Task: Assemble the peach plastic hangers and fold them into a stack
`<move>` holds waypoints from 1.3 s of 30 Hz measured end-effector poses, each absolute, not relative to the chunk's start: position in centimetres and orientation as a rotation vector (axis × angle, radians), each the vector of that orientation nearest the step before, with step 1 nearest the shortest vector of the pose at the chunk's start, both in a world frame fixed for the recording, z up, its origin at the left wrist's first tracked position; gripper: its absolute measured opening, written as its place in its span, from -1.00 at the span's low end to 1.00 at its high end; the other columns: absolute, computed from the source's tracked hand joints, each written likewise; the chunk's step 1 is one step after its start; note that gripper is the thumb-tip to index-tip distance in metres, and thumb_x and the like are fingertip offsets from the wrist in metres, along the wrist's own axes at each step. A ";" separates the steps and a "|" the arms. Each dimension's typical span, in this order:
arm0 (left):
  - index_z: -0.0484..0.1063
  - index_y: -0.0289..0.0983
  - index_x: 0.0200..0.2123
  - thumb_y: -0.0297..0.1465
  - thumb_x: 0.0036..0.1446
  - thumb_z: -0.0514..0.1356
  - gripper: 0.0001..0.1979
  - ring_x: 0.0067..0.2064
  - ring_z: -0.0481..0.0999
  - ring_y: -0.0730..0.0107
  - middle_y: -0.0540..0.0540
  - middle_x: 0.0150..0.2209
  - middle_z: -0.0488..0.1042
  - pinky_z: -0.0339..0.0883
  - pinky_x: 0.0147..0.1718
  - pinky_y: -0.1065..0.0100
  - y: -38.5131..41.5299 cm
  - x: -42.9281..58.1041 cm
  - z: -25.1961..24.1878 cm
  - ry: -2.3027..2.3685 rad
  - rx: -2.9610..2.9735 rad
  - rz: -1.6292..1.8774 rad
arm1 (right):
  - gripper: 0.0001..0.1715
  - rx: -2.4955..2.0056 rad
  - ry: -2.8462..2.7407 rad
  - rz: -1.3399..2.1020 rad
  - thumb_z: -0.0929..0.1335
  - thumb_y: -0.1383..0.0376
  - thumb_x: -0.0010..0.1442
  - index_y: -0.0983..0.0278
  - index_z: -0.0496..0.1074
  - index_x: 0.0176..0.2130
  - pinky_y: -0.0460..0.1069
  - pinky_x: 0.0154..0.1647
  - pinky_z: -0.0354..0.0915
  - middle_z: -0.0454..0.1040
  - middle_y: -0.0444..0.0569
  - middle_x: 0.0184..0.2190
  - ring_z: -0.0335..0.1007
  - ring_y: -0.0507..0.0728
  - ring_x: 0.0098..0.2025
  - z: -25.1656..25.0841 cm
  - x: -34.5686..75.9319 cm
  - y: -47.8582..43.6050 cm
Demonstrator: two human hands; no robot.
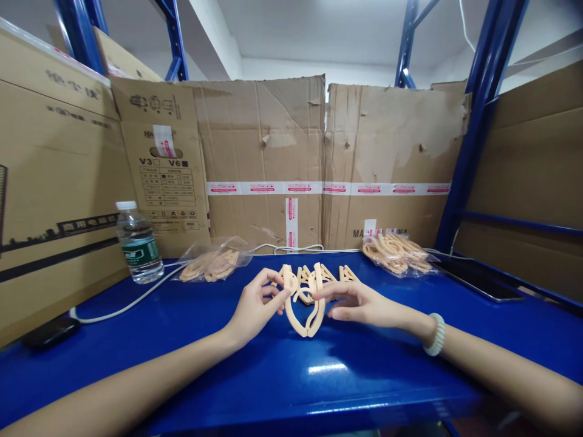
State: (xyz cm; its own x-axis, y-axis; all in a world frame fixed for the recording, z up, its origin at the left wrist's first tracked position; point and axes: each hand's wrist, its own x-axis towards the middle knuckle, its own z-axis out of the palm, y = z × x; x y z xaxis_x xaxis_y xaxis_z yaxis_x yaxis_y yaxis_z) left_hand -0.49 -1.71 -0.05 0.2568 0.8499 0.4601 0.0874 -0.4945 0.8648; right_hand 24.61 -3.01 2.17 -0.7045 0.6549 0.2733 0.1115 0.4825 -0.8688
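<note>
A beige folding clothes hanger [301, 329] is held upright above the blue table, its two arms folded up into a heart-like shape with a curved hook between them. My left hand [257, 303] pinches the left arm between thumb and fingers. On the other side, my right hand [359, 301] has its fingers stretched against the right arm, while its thumb stays apart from it. Behind the hanger stand several beige A-shaped clips [347, 274], partly hidden by the hanger and my hands.
Clear bags of beige pieces lie at the back left [218, 263] and back right [396, 252]. A water bottle [140, 246], a black device [52, 332] and a white cable [122, 314] are on the left. A dark phone-like slab [483, 282] lies right. Cardboard [264, 145] walls the back.
</note>
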 end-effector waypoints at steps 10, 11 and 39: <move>0.39 -0.22 -0.11 -0.38 0.11 0.20 -0.76 -0.01 0.42 0.24 -0.12 -0.07 0.41 0.45 -0.17 0.30 -2.5 -0.4 0.5 0.736 2.038 1.217 | -0.48 -0.645 -2.175 1.082 0.40 0.18 0.16 0.14 0.35 0.11 0.17 0.14 0.23 0.32 0.02 0.14 0.24 0.20 0.16 2.3 24.9 -3.1; 0.39 -0.21 -0.08 -0.39 0.11 0.19 -0.73 0.01 0.41 0.22 -0.13 -0.03 0.40 0.45 -0.14 0.27 -2.5 -0.4 0.4 0.702 2.049 1.198 | -0.48 -0.644 -2.174 1.079 0.40 0.18 0.16 0.13 0.35 0.11 0.17 0.14 0.24 0.32 0.02 0.14 0.24 0.20 0.16 2.3 24.9 -3.1; 0.08 -0.14 0.26 -0.42 0.08 0.24 -0.31 0.24 0.22 0.02 -0.23 0.26 0.16 0.18 0.16 -0.04 -3.1 -0.6 0.2 0.540 2.063 0.901 | -0.43 -0.627 -2.156 1.184 0.41 0.22 0.15 0.16 0.30 0.14 0.15 0.11 0.26 0.25 0.05 0.18 0.23 0.19 0.16 2.3 25.1 -3.0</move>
State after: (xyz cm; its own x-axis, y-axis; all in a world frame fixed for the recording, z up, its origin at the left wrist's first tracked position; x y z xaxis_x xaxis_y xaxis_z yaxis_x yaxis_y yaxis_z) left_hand -0.60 -3.11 0.20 0.6547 0.6351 0.4100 0.0624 -0.5859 0.8080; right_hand 25.07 -2.99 2.32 -0.7122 0.6472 0.2718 0.1181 0.4922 -0.8624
